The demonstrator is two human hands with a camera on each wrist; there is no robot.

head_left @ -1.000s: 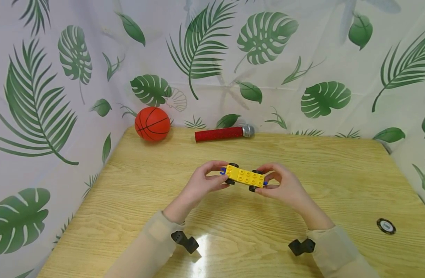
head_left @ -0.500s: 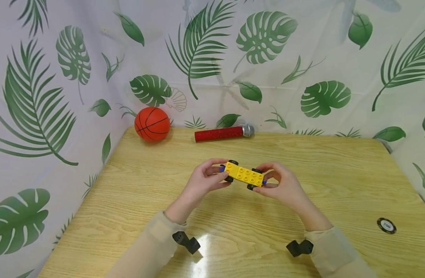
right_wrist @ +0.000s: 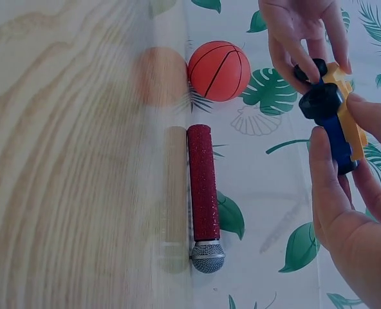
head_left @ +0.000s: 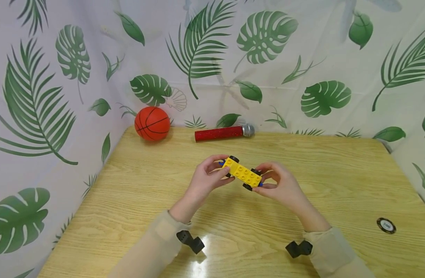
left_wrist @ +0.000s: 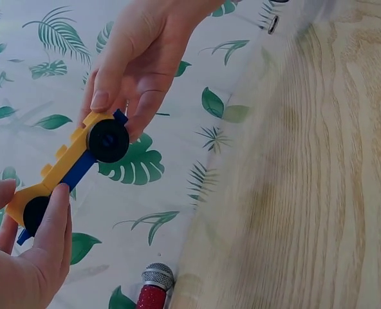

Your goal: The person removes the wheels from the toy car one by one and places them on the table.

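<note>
Between my two hands a toy car [head_left: 242, 173] with a yellow studded top, a blue base and black wheels is held up above the wooden table. My left hand [head_left: 206, 178] grips its left end, the thumb on the yellow top by the wheels. At the other end my right hand [head_left: 283, 183] pinches the car near the rear wheels and blue hitch. The left wrist view shows the car [left_wrist: 68, 164] from the side, its blue base [left_wrist: 80, 168] facing the camera. Some fingertips are hidden behind the car.
An orange basketball [head_left: 152, 123] sits at the table's back left corner. Beside it lies a red microphone [head_left: 219, 133] with a silver head, along the back edge. A black and white round chip [head_left: 386, 225] lies at the right. Leaf-printed cloth [head_left: 268, 77] rises behind the table [head_left: 146, 185].
The toy car has tilted further, its left end rising away from me and its right end shifting slightly left. Both hands keep their hold and move with it.
</note>
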